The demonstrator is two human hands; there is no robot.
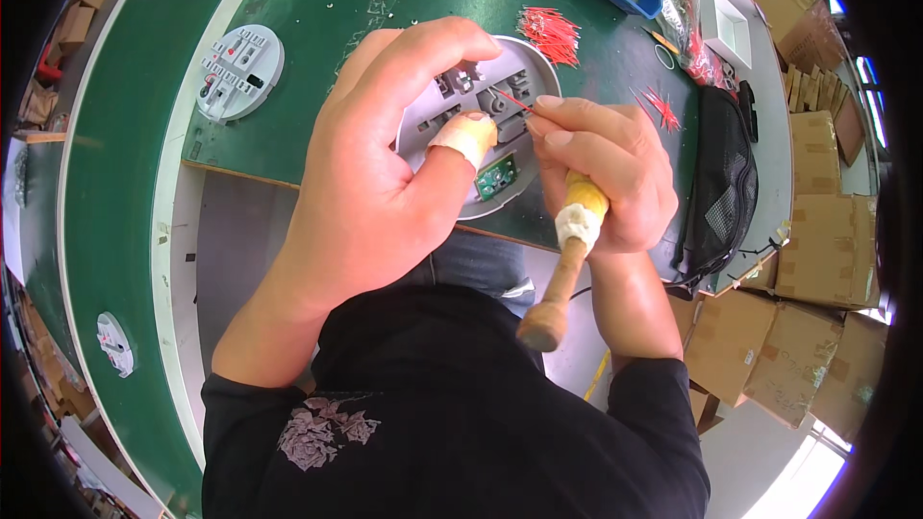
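Right hand (611, 168) pinches wire (515, 102), tool (568, 267) in same grasp; I worry swinging tool tugs wire. Left hand (380, 154), spread, holds shell (415, 118); slip could tilt it.

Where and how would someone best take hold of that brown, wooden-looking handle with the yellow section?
Probably by the slim brown shaft between the white wrapping and bulbous brown end, approaching from the black shirt side. That stretch sticks out bare toward the shirt, and the wider end should help stop slipping. The right hand partly covers the yellow section.
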